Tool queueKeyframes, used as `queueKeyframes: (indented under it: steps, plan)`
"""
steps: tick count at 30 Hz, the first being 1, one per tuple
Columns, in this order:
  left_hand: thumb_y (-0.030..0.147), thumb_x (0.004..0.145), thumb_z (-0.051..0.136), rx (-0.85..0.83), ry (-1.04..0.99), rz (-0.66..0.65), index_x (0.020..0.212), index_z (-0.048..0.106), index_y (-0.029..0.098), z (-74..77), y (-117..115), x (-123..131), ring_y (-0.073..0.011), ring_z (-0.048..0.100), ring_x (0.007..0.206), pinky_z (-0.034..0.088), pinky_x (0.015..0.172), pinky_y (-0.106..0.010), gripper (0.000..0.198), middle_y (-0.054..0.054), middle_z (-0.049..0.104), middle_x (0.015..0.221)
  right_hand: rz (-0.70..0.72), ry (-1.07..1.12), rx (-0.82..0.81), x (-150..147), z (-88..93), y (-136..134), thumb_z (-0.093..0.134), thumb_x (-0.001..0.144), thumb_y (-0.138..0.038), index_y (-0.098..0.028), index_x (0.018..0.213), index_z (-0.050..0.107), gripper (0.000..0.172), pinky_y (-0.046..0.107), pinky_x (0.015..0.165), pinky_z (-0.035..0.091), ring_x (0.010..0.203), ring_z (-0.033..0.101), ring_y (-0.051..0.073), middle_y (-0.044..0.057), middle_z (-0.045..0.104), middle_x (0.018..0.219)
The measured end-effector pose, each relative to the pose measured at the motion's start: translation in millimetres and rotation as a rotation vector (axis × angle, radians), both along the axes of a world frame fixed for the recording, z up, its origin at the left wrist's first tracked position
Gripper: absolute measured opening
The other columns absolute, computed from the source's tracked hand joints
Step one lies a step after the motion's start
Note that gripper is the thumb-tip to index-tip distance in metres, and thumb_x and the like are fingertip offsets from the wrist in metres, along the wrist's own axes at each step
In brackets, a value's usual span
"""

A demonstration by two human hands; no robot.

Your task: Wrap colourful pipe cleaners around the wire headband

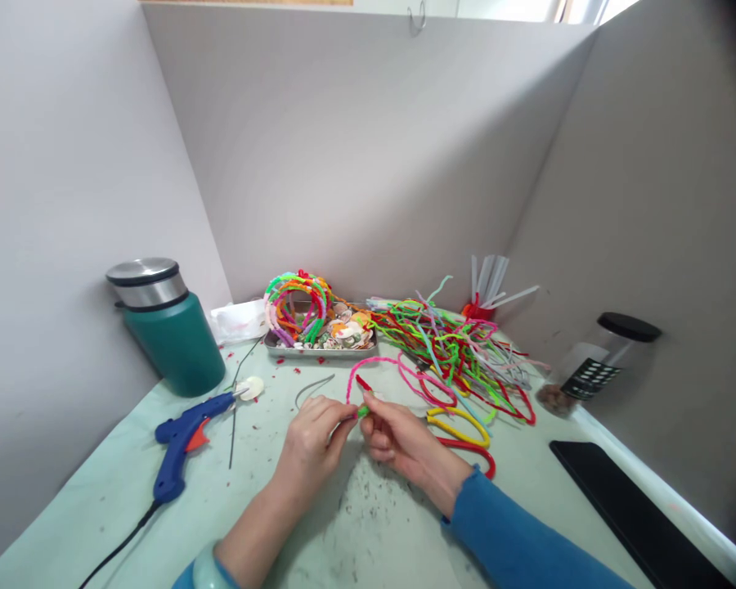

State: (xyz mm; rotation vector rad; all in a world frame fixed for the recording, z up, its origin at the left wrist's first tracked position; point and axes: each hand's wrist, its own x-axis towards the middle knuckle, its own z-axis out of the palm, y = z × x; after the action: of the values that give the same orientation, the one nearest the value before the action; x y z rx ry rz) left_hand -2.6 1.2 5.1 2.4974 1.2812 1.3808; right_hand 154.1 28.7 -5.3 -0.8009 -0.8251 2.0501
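My left hand (314, 435) and my right hand (398, 442) meet over the middle of the pale green table (128, 507). Both pinch the same small piece: a green pipe cleaner end (363, 411) joined to a red bit and a pink pipe cleaner loop (380, 364) that arches away from my fingers. A bare grey metal headband (311, 388) lies just beyond my left hand. Yellow (460, 421) and red (475, 450) pipe cleaners lie right of my right hand.
A blue glue gun (187, 438) with black cord lies at left, near a teal flask (172, 331). A metal tray (282, 348) holds wrapped headbands and shells. A heap of pipe cleaners (460, 343), a jar (594, 364) and a black phone (626, 511) sit at right.
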Motion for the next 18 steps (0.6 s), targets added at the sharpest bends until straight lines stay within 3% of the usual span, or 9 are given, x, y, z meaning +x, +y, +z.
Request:
queueKeyframes:
  steps: [13,18]
  plan:
    - [0.017,0.08,0.053,-0.084,-0.05,0.087,0.082,0.061,0.017,-2.4,-1.5,1.3,-0.0134,0.057,0.064,0.046,0.059,-0.025,0.007,-0.003,0.063,0.072,-0.104,0.001,0.171,-4.9,-4.9,-2.9,0.065,0.072,-0.04,-0.015,0.071,0.051,0.028,0.016,0.037,0.023,0.04,0.039,0.003,-0.001,0.058,0.063]
    - [0.018,0.082,0.051,-0.093,-0.067,0.063,0.084,0.059,0.018,-1.1,-2.1,0.8,-0.0143,0.058,0.068,0.047,0.06,-0.026,0.009,-0.004,0.063,0.077,-0.129,-0.023,0.199,-6.0,-4.3,-2.9,0.065,0.071,-0.041,-0.015,0.071,0.052,0.029,0.016,0.035,0.024,0.039,0.039,0.004,-0.001,0.059,0.062]
